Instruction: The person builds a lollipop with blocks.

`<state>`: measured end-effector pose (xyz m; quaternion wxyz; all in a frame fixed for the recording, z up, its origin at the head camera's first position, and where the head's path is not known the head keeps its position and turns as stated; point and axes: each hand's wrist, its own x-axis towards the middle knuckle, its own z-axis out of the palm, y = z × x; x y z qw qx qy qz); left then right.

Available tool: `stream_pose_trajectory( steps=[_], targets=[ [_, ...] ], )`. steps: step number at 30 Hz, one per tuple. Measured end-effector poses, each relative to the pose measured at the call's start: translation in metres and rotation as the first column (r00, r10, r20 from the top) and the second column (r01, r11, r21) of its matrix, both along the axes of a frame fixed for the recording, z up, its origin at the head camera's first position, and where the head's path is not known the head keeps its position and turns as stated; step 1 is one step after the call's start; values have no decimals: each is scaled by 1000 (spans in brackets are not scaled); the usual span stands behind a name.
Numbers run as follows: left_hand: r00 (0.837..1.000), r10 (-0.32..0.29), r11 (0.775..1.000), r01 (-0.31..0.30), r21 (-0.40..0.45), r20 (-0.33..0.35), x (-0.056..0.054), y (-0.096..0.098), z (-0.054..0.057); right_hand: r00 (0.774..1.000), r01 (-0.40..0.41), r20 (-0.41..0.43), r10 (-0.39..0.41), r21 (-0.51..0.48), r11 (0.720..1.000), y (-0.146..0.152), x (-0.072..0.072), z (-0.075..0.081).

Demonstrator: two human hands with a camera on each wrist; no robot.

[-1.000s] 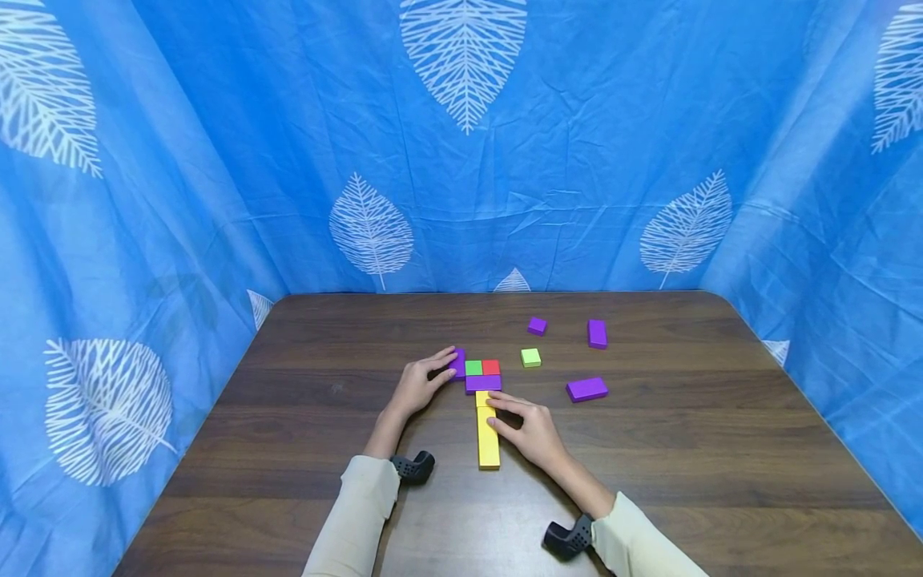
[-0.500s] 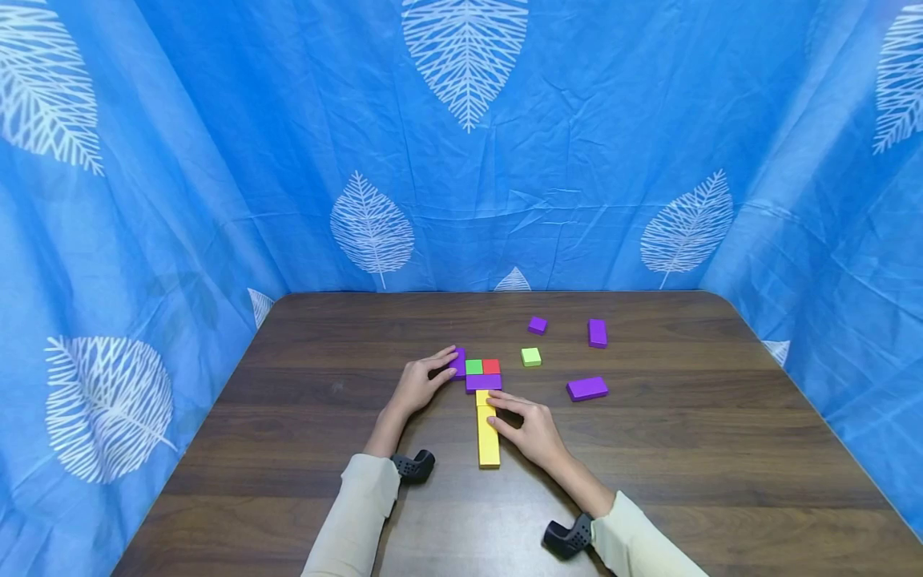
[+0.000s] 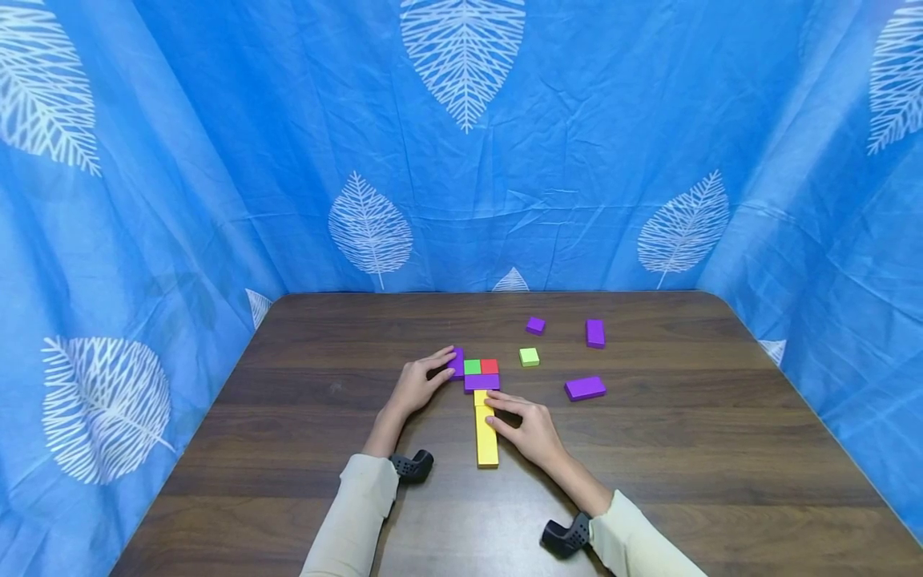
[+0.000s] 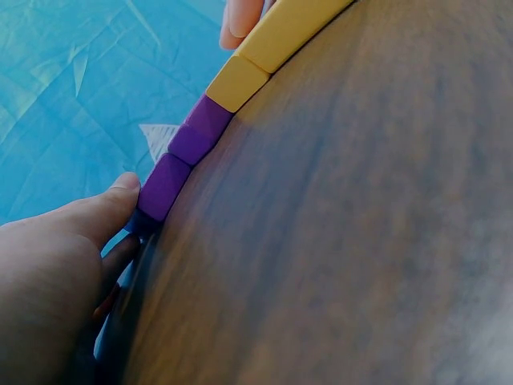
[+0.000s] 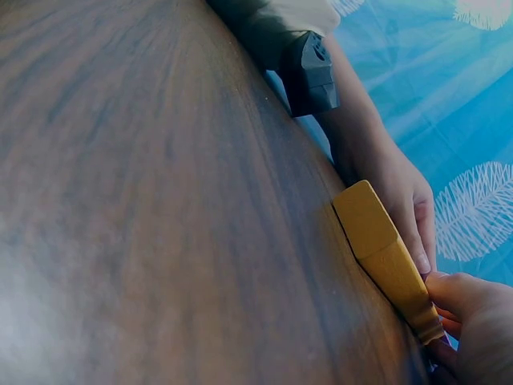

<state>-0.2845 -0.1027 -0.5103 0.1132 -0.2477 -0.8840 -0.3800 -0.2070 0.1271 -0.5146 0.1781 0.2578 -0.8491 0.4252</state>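
My left hand (image 3: pixel 414 387) pinches an upright purple block (image 3: pixel 458 365) at the left of a small block layout, thumb at its near end. Against that block lie a green square block (image 3: pixel 472 367) and a red one (image 3: pixel 489 366), side by side. A purple block (image 3: pixel 481 383) lies crosswise just below them. From it a small yellow block (image 3: pixel 480 397) and a long yellow block (image 3: pixel 486 449) run toward the person. My right hand (image 3: pixel 535 433) touches these yellow blocks from the right, fingertips on the small one, thumb on the long one. In the left wrist view, the left fingers are mostly hidden.
Right of the layout lie a light green block (image 3: pixel 530 357), a small purple block (image 3: pixel 535 325) and two longer purple blocks, one farther back (image 3: pixel 594 333) and one nearer (image 3: pixel 586 389). A blue leaf-patterned curtain (image 3: pixel 577 160) hangs behind the brown wooden table (image 3: pixel 288 481).
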Motion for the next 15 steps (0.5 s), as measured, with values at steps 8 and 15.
stream_pose_trajectory(
  steps=[8,15],
  targets=[
    [998,13,1000,-13,-2,55,-1,-1,0,1000,7,-10,-7,-1,1000,-1,-1,-1],
    [997,25,1000,-23,-16,76,-2,0,0,1000,12,16,-12,-3,1000,-1,-1,-2]
  ],
)
